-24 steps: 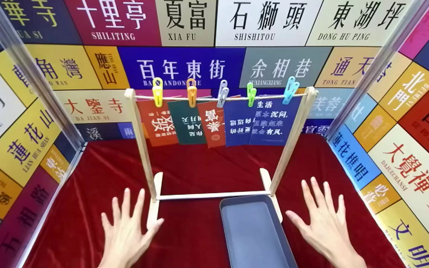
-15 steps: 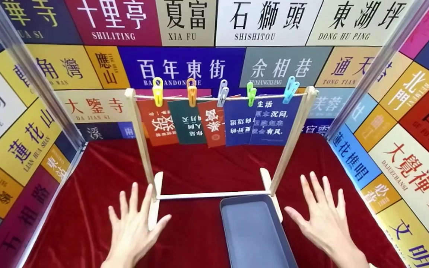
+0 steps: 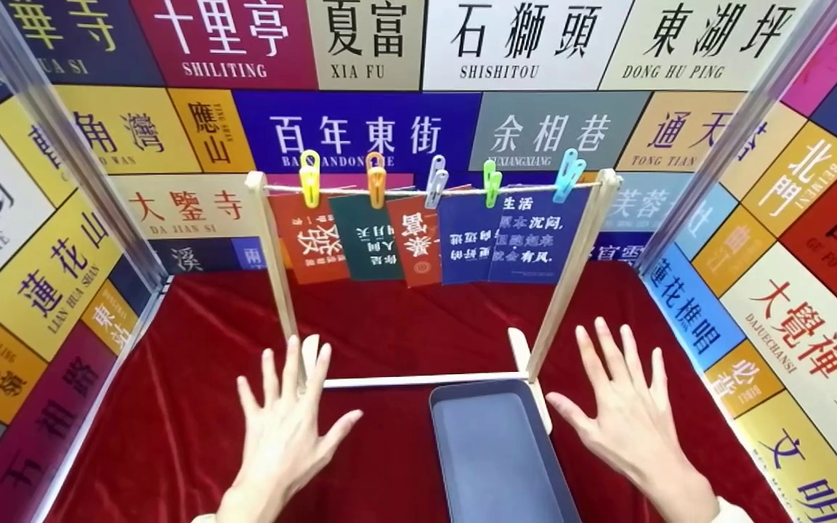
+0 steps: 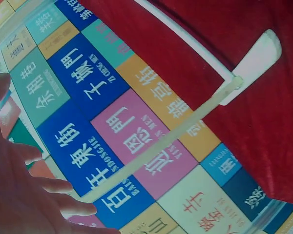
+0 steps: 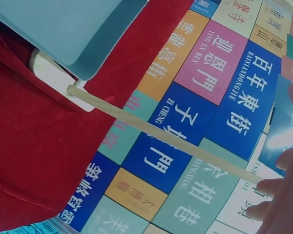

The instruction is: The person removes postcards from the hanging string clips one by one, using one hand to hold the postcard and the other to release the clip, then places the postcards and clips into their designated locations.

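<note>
My left hand (image 3: 284,425) hovers with spread fingers at the left foot of a wooden drying rack (image 3: 564,283), holding nothing. To the right of a grey tray (image 3: 491,450), my right hand (image 3: 625,410) is likewise spread and holds nothing. Along the rack's string, clothespins pin up several cards: a yellow clothespin (image 3: 309,179), an orange one, a grey one, a green one and a light blue clothespin (image 3: 568,176). An orange-red card (image 3: 309,243), a dark green card (image 3: 365,247), a red card (image 3: 415,250) and two blue cards (image 3: 527,243) overlap below the string.
A dark red cloth (image 3: 382,450) covers the table. Panels printed with Chinese place names (image 3: 353,131) surround it at the back and sides. Clear corner posts (image 3: 91,145) stand where the panels meet. The tray lies in front of the rack's right foot.
My left hand has moved right and forward, now overlapping the rack's left foot. My right hand has moved slightly forward and left. Rack, cards and tray have stayed in place.
</note>
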### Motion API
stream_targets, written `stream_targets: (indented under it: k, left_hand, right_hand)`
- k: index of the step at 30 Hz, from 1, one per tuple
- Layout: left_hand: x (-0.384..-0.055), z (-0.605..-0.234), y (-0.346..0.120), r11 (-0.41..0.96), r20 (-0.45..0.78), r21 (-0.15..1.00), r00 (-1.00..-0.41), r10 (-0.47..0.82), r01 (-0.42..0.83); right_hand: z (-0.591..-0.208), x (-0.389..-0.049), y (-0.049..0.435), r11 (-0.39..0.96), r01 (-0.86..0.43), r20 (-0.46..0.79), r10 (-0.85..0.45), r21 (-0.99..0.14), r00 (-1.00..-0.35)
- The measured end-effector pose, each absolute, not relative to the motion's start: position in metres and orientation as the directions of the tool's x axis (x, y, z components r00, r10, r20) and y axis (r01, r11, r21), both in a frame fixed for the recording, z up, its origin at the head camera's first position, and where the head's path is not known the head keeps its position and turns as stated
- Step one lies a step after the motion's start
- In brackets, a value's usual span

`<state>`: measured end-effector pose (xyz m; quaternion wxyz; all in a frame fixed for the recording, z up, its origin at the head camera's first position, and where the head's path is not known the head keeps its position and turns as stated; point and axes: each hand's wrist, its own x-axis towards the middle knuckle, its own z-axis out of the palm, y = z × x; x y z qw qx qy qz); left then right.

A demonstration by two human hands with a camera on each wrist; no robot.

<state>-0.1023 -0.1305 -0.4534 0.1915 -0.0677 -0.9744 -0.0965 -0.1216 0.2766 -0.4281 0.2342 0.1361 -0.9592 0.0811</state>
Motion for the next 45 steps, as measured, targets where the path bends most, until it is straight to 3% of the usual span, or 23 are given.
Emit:
stream_targets:
  k: [12, 23, 28, 35, 45]
  left_hand:
    - [-0.116, -0.434, -0.1, 0.966, 0.431, 0.092, -0.884, 0.179, 0.241]
    - [-0.128, -0.414, -0.072, 0.961, 0.402, 0.016, -0.882, 0.246, 0.275]
    - [-0.133, -0.403, -0.061, 0.953, 0.39, 0.053, -0.885, 0.256, 0.299]
    - [-0.141, -0.395, -0.047, 0.929, 0.421, 0.059, -0.852, 0.31, 0.366]
    - [-0.156, -0.38, -0.026, 0.899, 0.435, 0.161, -0.847, 0.305, 0.406]
  right_hand:
    - [-0.404, -0.134, 0.271, 0.942, -0.335, 0.511, -0.287, -0.002, -0.81]
    - [-0.383, -0.147, 0.269, 0.925, -0.374, 0.598, -0.335, 0.062, -0.729]
    - [-0.372, -0.152, 0.27, 0.92, -0.387, 0.604, -0.347, 0.069, -0.718]
    - [-0.359, -0.162, 0.269, 0.896, -0.437, 0.678, -0.37, 0.081, -0.635]
    - [-0.333, -0.179, 0.273, 0.882, -0.459, 0.686, -0.397, 0.102, -0.61]
